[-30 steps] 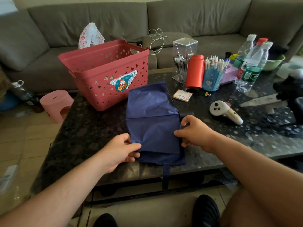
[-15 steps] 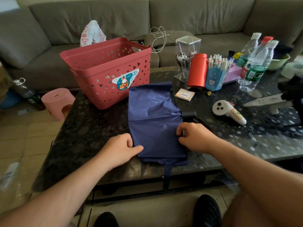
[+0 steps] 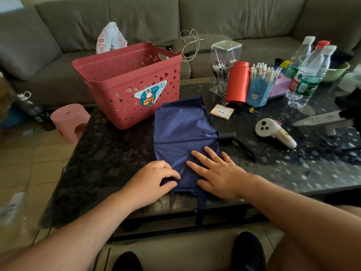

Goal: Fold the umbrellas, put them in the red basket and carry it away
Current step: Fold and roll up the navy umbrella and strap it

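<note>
Navy umbrella (image 3: 183, 132) flat on bench (image 3: 109, 153), both hands on it.
My R hand (image 3: 216, 173) lies open, fingers spread, pressing the near fabric; L hand (image 3: 152, 178) fingers curled, pinching the near-left edge. Red basket (image 3: 129, 83) stands just behind-left of umbrella; black handle (image 3: 227, 136) sticks out R side.

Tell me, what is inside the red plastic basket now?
Nothing shows inside the red plastic basket: only bare inner walls. Its floor is hidden by the front wall. The navy blue fabric umbrella lies outside it.

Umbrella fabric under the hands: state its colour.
Plain navy blue umbrella fabric, seen in the head view.
</note>
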`<move>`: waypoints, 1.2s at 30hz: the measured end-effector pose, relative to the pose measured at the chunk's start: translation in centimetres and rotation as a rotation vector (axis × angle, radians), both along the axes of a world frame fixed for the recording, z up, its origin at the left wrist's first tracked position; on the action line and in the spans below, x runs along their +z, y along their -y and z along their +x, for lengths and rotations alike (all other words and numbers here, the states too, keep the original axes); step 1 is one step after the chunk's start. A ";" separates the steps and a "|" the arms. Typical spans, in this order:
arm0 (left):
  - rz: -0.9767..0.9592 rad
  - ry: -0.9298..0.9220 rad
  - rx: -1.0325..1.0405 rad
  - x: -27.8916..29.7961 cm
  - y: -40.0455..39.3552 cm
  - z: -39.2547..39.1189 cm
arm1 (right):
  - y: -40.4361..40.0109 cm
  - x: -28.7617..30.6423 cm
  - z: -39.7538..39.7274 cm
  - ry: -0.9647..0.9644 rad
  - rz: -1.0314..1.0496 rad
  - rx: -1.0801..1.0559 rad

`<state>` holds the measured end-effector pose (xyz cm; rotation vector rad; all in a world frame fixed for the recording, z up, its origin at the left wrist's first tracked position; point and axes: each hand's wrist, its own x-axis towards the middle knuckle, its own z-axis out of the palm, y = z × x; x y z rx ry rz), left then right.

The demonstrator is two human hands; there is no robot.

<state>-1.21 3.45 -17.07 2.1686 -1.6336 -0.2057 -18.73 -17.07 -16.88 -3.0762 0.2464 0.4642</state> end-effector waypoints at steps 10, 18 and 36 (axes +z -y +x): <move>-0.041 -0.423 0.304 2.3 0.7 3.4 | 2.7 2.5 1.2 0.080 0.341 -0.082; -0.330 -0.771 0.714 4.0 5.8 6.8 | 5.4 6.0 3.7 0.690 0.443 -0.546; -0.487 -0.961 0.483 5.0 6.0 4.1 | 6.5 4.6 6.3 0.818 0.960 -0.743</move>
